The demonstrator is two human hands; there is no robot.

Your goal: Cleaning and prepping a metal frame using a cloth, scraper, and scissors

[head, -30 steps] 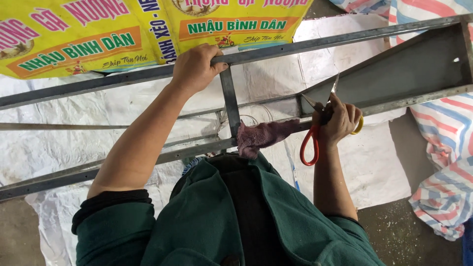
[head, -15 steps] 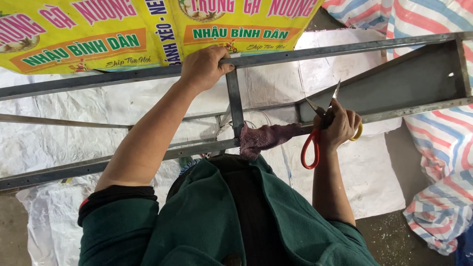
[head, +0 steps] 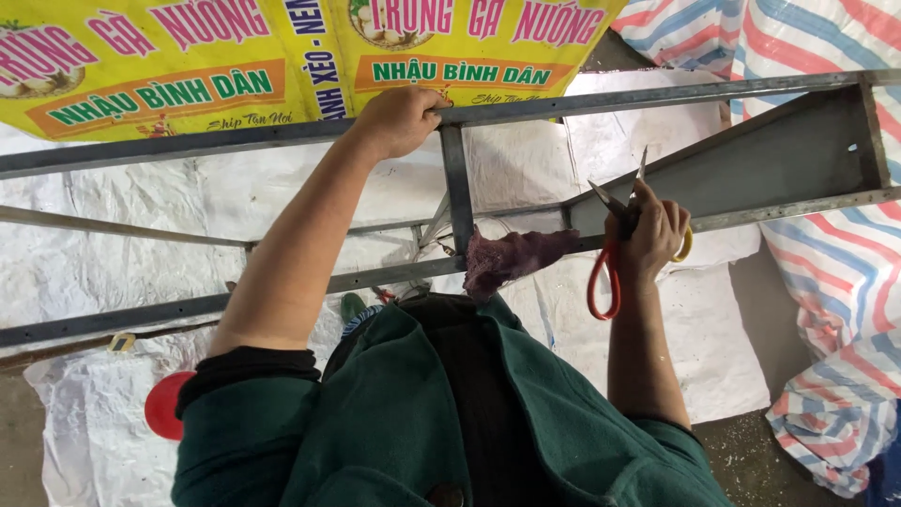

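My left hand (head: 401, 118) grips the upper bar of a grey metal frame (head: 235, 139), right where a short vertical strut (head: 457, 197) meets it. My right hand (head: 649, 235) holds a pair of scissors (head: 605, 268) with one red and one yellow handle loop; the blades are parted and point up beside the frame's flat grey panel (head: 751, 169). A purple rag (head: 511, 258) hangs on the lower bar between my hands. My dark green jacket fills the bottom of the view.
White woven sheeting (head: 131, 216) covers the ground under the frame. A yellow printed banner (head: 235, 66) lies at the top. Red, white and blue striped tarpaulin (head: 835, 272) lies to the right. A red round object (head: 164, 406) sits lower left.
The view has shifted slightly, so the frame and hands sit a little further right. Both hands keep their holds; the scissors stay raised by the panel.
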